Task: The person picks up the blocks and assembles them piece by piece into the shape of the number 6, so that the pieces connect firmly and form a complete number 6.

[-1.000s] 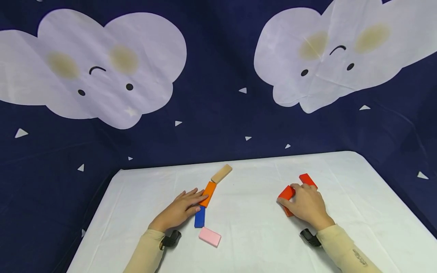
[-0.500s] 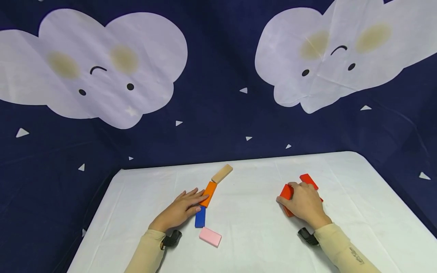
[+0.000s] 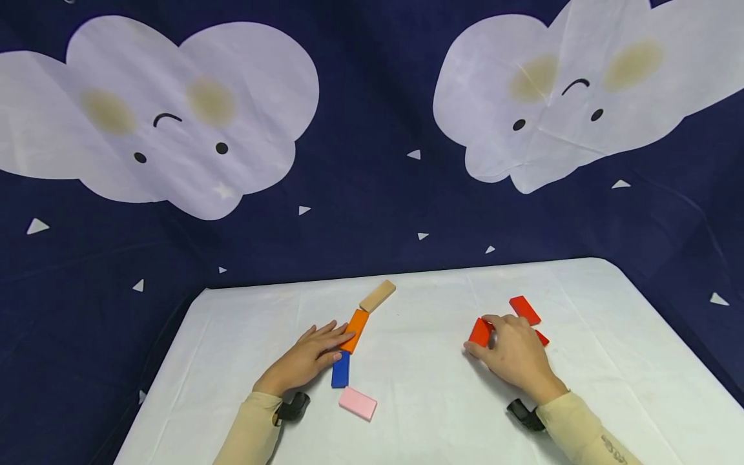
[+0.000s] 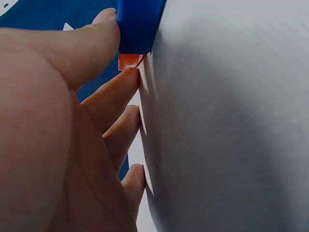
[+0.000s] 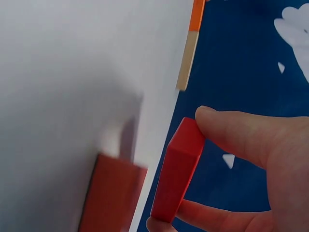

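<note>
Thumb and fingers of my right hand (image 3: pixel 516 354) pinch a red rectangular block (image 3: pixel 479 332). In the right wrist view that red block (image 5: pixel 177 169) stands clear of the tabletop. Two more red blocks, one (image 3: pixel 525 310) whole and one (image 3: pixel 542 338) partly hidden, lie just beyond the right hand. My left hand (image 3: pixel 305 360) lies with fingers extended, a fingertip on the orange block (image 3: pixel 356 328) and the thumb against the blue block (image 3: pixel 340 370). From the left wrist, the thumb touches the side of the blue block (image 4: pixel 139 26).
A natural-wood block (image 3: pixel 378 296) extends the slanted row past the orange one. Nearest me, a pink block (image 3: pixel 358 403) lies angled at the row's end. Everything sits on a white-covered table (image 3: pixel 418 413), with a dark blue cloud-patterned cloth (image 3: pixel 372 129) behind.
My right hand has raised the red block off the table and shifted slightly left, uncovering part of another red block behind it. The left hand and the row have stayed still.
</note>
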The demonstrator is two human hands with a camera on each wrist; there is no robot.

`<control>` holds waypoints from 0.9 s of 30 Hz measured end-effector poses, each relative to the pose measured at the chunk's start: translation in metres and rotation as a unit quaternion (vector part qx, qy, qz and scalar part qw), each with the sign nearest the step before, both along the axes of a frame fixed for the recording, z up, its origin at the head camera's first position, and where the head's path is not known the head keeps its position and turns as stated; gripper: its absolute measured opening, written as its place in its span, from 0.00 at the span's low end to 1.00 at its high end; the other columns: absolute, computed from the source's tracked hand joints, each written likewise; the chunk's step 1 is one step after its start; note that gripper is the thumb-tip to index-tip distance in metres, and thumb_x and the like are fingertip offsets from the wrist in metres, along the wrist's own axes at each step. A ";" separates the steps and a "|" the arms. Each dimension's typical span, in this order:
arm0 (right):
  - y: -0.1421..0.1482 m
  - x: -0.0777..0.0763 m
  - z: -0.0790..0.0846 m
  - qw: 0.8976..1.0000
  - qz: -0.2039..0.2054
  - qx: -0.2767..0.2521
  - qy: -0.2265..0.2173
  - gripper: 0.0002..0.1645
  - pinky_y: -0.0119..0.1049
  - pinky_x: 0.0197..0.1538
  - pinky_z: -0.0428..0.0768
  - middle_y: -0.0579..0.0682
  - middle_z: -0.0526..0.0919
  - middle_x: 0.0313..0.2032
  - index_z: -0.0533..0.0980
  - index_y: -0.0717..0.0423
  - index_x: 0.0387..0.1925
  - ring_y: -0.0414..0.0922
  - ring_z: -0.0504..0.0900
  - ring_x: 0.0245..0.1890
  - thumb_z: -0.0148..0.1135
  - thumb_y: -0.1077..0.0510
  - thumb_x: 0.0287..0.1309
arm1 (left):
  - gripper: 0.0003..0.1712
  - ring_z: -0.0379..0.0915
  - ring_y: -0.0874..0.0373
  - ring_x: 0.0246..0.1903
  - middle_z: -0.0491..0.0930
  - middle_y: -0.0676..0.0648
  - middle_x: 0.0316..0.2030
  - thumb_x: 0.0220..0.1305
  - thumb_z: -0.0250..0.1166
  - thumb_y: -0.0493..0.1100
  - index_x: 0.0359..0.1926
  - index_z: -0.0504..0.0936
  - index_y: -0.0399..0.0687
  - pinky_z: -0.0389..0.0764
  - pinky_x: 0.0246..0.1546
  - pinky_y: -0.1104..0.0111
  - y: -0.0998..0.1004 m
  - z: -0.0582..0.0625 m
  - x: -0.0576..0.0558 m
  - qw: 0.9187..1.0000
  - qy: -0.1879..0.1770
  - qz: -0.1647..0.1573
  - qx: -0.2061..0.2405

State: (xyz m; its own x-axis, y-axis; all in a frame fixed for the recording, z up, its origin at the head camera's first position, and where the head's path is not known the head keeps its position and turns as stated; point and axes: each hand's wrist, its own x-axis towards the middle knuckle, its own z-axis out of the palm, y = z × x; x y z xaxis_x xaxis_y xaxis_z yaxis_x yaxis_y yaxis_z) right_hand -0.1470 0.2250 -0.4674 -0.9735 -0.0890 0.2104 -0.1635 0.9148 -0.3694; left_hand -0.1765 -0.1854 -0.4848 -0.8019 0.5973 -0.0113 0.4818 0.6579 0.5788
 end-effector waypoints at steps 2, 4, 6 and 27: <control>-0.004 0.003 0.000 1.000 0.006 0.000 0.003 0.39 0.55 0.46 0.77 0.62 0.83 0.41 0.81 0.67 0.51 0.61 0.77 0.44 0.78 0.41 0.47 | 0.27 0.50 0.43 0.76 0.64 0.46 0.73 0.76 0.56 0.49 0.72 0.71 0.52 0.43 0.74 0.41 0.000 0.000 0.000 1.000 -0.001 0.002 0.000; -0.009 0.006 0.000 1.000 0.012 0.000 0.008 0.39 0.53 0.46 0.78 0.59 0.83 0.39 0.81 0.66 0.51 0.59 0.77 0.42 0.78 0.41 0.46 | 0.27 0.50 0.44 0.76 0.64 0.46 0.73 0.76 0.56 0.49 0.72 0.70 0.52 0.43 0.74 0.41 0.000 -0.001 -0.001 1.000 -0.002 0.002 -0.001; -0.015 0.008 0.000 1.000 0.018 0.000 0.013 0.38 0.51 0.43 0.77 0.57 0.82 0.37 0.81 0.65 0.50 0.56 0.77 0.40 0.79 0.41 0.45 | 0.27 0.49 0.44 0.76 0.64 0.46 0.73 0.76 0.56 0.49 0.72 0.70 0.52 0.43 0.74 0.41 -0.001 -0.001 -0.001 1.000 -0.002 0.001 -0.002; -0.057 0.027 -0.001 0.998 0.065 0.010 0.022 0.37 0.49 0.48 0.80 0.55 0.83 0.40 0.83 0.60 0.49 0.53 0.78 0.44 0.81 0.40 0.41 | 0.27 0.49 0.44 0.76 0.64 0.46 0.73 0.76 0.56 0.48 0.72 0.71 0.52 0.43 0.74 0.41 0.000 -0.001 -0.001 1.000 -0.002 0.004 -0.005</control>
